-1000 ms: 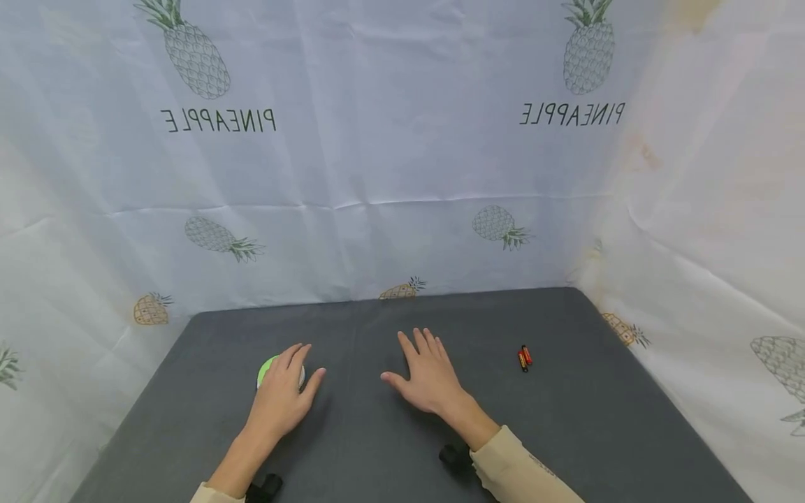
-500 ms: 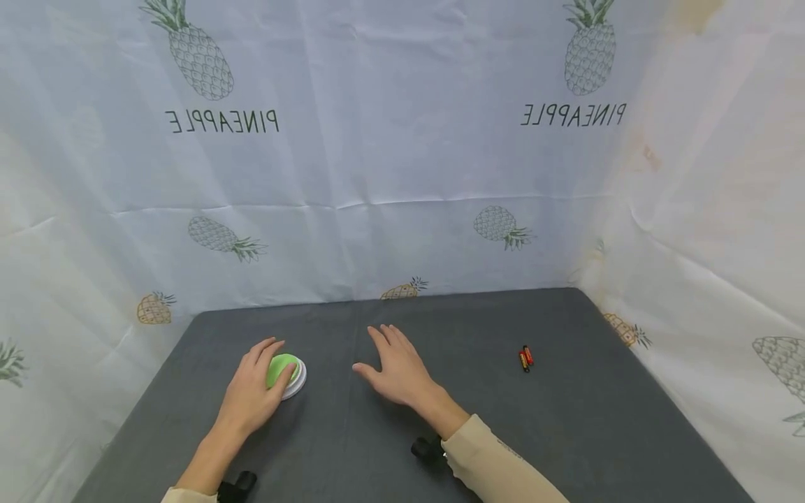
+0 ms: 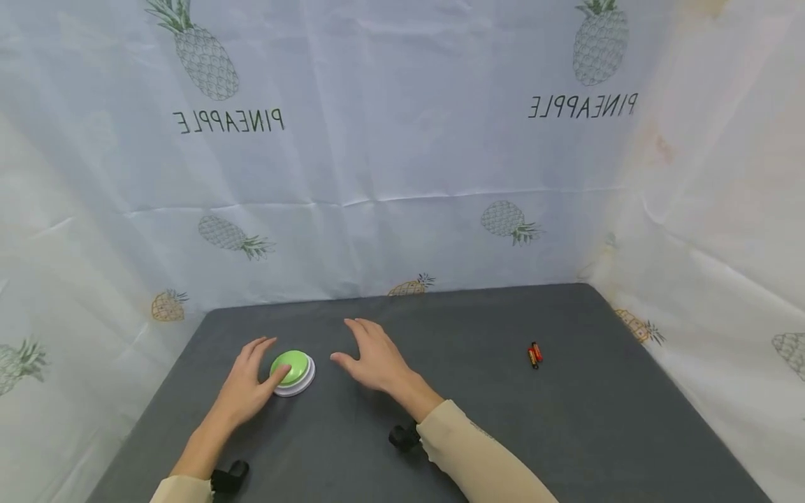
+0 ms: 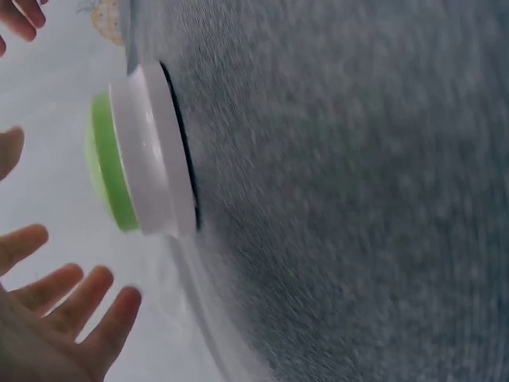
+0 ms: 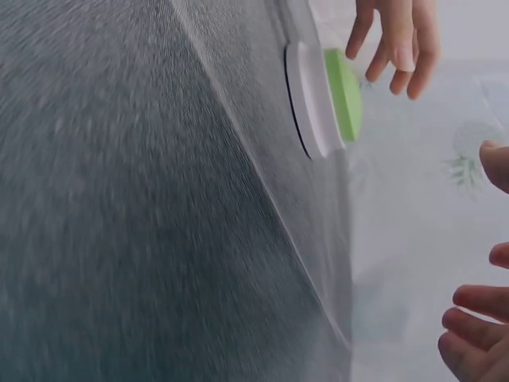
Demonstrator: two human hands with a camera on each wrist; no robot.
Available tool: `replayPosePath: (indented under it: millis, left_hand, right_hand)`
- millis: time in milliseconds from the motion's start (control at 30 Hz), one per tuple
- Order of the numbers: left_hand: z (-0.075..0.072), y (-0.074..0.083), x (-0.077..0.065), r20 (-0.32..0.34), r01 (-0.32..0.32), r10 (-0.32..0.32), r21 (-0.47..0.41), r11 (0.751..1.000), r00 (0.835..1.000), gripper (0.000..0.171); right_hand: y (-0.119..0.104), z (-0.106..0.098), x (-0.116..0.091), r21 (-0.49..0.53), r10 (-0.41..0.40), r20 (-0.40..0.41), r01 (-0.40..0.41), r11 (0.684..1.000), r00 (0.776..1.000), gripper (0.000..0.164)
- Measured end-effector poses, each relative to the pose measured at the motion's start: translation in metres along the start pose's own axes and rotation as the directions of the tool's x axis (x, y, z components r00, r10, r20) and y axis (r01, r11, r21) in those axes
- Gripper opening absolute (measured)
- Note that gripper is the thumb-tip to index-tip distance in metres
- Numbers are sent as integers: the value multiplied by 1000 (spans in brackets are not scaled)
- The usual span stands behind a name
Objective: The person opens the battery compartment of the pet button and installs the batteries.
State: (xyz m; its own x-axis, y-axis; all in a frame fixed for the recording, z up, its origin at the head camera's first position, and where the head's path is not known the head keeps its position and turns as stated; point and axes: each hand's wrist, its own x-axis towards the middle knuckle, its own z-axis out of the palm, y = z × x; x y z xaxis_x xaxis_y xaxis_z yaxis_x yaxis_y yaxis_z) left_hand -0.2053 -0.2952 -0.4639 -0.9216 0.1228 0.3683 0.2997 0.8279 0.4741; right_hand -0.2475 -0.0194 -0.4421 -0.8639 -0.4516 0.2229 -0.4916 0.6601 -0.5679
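Observation:
A round push button [image 3: 291, 369] with a green dome and a white base sits on the left part of the dark table. My left hand [image 3: 242, 391] hovers at its left side, fingers spread and relaxed, the thumb overlapping the green dome in the head view. In the left wrist view a gap separates the fingers from the button [image 4: 147, 155], so the hand holds nothing. To the right of the button, my right hand [image 3: 374, 360] is raised over the table with its fingers loosely extended and nothing in them. The right wrist view shows the button [image 5: 322, 99] apart from that hand.
Two small red-and-black batteries [image 3: 535, 355] lie side by side on the right part of the grey-black table [image 3: 478, 426]. White pineapple-print cloth [image 3: 390, 140] hangs behind the table and along both sides. Each wrist wears a black camera mount [image 3: 404, 437].
My left hand has moved left off the top of the button, which now shows almost fully. My right hand has shifted left toward the button. The head view has turned slightly.

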Motion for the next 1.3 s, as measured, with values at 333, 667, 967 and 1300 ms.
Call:
replayPosePath:
  millis: [333, 667, 967, 1300]
  left_hand:
    - [-4, -8, -2, 175, 170, -151, -99, 981, 973, 79]
    - [0, -10, -1, 244, 250, -197, -211, 945, 950, 85]
    - [2, -13, -1, 278, 260, -187, -253, 932, 942, 88]
    - [2, -12, -2, 284, 247, -160, -304, 920, 945, 74]
  right_hand:
    - [-12, 31, 17, 37, -13, 64, 11, 999, 998, 70]
    - [-19, 59, 23, 184, -3, 132, -22, 983, 991, 67]
    - [-22, 76, 25, 267, 28, 134, -64, 962, 991, 67]
    - [-24, 80, 25, 286, 12, 112, -43, 957, 994, 60]
